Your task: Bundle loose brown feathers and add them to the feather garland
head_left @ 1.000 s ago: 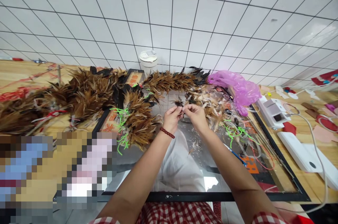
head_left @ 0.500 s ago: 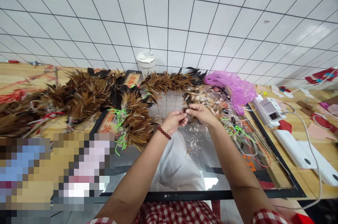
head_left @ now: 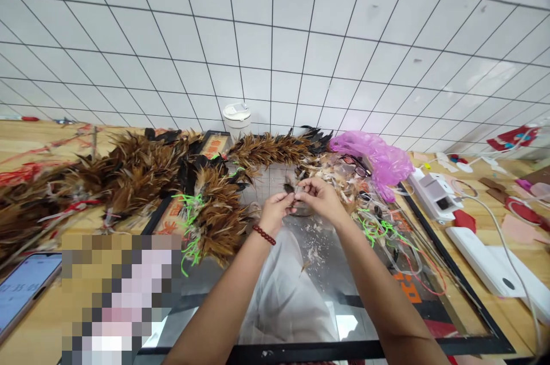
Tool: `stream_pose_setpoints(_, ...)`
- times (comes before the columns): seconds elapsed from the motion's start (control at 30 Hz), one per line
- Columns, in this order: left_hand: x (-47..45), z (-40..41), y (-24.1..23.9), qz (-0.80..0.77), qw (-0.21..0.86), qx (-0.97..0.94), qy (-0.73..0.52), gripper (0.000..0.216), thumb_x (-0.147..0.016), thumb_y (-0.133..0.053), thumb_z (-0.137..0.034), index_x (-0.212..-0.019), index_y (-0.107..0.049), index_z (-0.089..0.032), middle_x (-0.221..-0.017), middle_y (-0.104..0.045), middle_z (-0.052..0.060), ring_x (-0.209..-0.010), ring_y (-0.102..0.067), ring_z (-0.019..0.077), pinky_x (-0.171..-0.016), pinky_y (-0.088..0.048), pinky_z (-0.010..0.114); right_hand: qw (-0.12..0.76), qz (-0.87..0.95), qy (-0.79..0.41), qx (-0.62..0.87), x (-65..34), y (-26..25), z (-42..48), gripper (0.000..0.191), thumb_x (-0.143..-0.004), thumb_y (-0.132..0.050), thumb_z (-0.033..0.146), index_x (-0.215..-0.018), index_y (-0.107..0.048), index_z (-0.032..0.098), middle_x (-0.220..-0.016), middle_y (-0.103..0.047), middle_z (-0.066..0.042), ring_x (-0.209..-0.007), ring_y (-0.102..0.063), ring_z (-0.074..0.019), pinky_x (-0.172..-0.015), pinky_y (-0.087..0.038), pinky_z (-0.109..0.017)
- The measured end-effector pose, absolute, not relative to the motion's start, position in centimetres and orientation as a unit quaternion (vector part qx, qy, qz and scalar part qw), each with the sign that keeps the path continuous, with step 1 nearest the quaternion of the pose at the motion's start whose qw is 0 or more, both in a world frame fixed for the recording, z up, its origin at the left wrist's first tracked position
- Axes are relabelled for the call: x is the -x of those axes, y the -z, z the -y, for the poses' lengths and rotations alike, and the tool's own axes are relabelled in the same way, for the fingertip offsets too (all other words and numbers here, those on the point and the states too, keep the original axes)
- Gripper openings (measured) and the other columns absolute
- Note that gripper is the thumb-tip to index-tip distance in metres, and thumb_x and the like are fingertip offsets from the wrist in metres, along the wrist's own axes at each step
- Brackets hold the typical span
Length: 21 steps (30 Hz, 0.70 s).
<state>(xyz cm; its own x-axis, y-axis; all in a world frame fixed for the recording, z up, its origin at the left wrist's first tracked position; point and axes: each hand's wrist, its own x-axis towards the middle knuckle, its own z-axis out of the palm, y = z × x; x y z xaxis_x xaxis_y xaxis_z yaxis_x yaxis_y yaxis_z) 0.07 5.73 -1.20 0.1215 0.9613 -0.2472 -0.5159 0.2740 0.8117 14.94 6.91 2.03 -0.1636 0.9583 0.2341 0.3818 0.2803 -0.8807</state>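
Note:
My left hand, with a dark red bead bracelet on the wrist, pinches a small dark feather whose tip sticks up past the fingertips. Thumb and fingers of my right hand close right beside it; what they grip is too small to make out. Both hands hover over a glass panel strewn with pale feather scraps. To the left lies a brown feather bundle with bright green ties. Right of my hands is a heap of loose pale-brown feathers.
More brown feather bundles cover the left, and a feather strip runs along the back. A white lidded tub stands by the tiled wall. On the right are a pink plastic bag, glasses, green strings, white devices and cables.
My hands have shifted slightly left, and the small dark feather now shows above the left fingertips. The right fingers have spread a little. The camera view has tilted up.

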Motion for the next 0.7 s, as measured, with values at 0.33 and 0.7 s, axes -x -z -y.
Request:
stream_pose_setpoints(0.33,1.4,-7.0,1.4,-0.408,0.638,-0.191,-0.625,0.046,-0.049,-0.088,-0.041,-0.077,-0.068,-0.011,-0.059,-0.063,0.000,-0.050,-0.055,0.0060,-0.048,-0.040,0.017,0.105,0.823,-0.182,0.527,-15.4,-3.1,-6.0,0.010,-0.079,-0.067,0.024,-0.087,-0.072,0.021,-0.087,-0.065,-0.004,-0.077,-0.059,-0.0152,-0.069,-0.039,-0.024)
stream_pose_setpoints(0.7,1.0,-6.7,1.5,-0.417,0.630,-0.234,-0.611,0.040,-0.051,-0.087,-0.039,-0.073,-0.070,-0.010,-0.066,-0.068,0.004,-0.055,-0.060,0.0093,-0.053,-0.047,0.022,0.076,0.833,-0.164,0.522,-14.5,-2.5,-5.7,0.015,-0.085,-0.051,0.014,-0.088,-0.065,0.019,-0.091,-0.068,-0.006,-0.082,-0.060,-0.0160,-0.068,-0.036,-0.023)
